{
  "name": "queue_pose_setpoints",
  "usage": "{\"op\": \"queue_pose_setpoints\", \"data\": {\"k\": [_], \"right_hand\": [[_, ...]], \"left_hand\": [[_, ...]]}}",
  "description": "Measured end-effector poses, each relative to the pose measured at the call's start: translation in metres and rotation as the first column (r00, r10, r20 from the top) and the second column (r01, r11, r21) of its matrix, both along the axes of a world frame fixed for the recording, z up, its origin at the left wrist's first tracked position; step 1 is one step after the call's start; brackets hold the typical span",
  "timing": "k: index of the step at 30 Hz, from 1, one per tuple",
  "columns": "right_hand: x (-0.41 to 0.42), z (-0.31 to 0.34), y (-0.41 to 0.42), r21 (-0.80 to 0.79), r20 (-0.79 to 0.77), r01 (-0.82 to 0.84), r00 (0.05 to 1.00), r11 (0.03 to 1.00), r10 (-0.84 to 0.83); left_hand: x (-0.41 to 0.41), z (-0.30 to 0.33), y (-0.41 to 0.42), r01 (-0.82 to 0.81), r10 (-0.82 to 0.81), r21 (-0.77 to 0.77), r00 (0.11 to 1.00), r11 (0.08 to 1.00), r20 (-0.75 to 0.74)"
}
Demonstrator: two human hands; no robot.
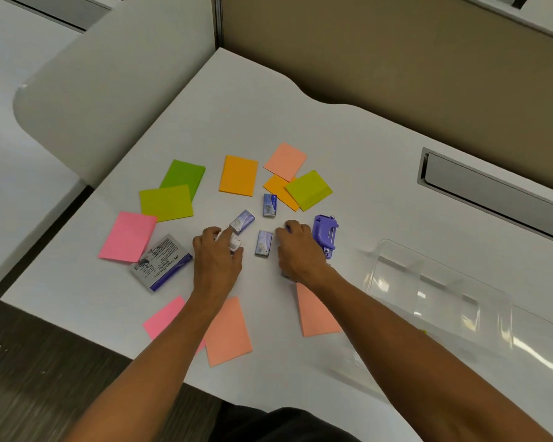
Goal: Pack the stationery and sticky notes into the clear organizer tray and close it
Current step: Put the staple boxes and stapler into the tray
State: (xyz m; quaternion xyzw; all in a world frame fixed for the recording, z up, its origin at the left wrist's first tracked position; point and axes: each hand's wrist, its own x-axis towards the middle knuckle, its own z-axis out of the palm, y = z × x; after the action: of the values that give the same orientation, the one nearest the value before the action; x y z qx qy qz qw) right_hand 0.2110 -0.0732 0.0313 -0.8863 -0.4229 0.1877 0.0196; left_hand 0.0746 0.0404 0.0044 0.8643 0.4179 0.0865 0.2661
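Note:
Small purple-and-white boxes lie mid-table: one tilted [242,221], one further back [269,205], one between my hands [263,243]. My left hand [217,255] curls its fingers around another small box [235,243]. Palm down, my right hand [296,250] rests beside the purple stapler [325,234]; a grey edge [284,275] peeks from under its wrist, and what it holds is hidden. A larger grey-and-blue box [162,262] lies to the left. Sticky notes are scattered around: green [184,177], yellow-green [166,202], orange [238,175], pink [126,236], salmon [229,331]. The clear organizer tray [444,298] stands at the right.
The white desk's front edge [109,346] runs diagonally at the lower left, with dark floor beyond. A grey cable slot [492,193] is set into the desk at the back right. Partition walls [396,59] stand behind.

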Motion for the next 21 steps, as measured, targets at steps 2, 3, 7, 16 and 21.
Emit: {"op": "queue_pose_setpoints", "data": {"k": [2,3,7,16,21], "right_hand": [[-0.004,-0.001,-0.001,-0.008,0.001,-0.012,1.000,1.000,0.012],[-0.006,-0.001,-0.003,0.008,0.000,-0.015,1.000,1.000,0.015],[-0.012,-0.002,-0.007,0.071,-0.013,-0.015,1.000,0.997,0.016],[-0.031,0.015,-0.027,0.345,-0.212,0.127,0.976,0.930,-0.054],[-0.043,0.023,-0.061,0.433,-0.349,0.293,0.926,0.853,-0.141]], "left_hand": [[-0.002,0.001,-0.003,0.015,-0.015,-0.014,1.000,1.000,0.004],[-0.004,0.003,-0.006,0.024,-0.023,-0.019,1.000,1.000,0.011],[-0.011,0.006,-0.014,0.045,-0.043,-0.048,0.998,0.998,0.045],[-0.016,0.031,-0.035,0.049,-0.030,-0.090,0.980,0.995,0.195],[-0.014,0.046,-0.054,0.078,-0.061,-0.057,0.964,0.995,0.257]]}}
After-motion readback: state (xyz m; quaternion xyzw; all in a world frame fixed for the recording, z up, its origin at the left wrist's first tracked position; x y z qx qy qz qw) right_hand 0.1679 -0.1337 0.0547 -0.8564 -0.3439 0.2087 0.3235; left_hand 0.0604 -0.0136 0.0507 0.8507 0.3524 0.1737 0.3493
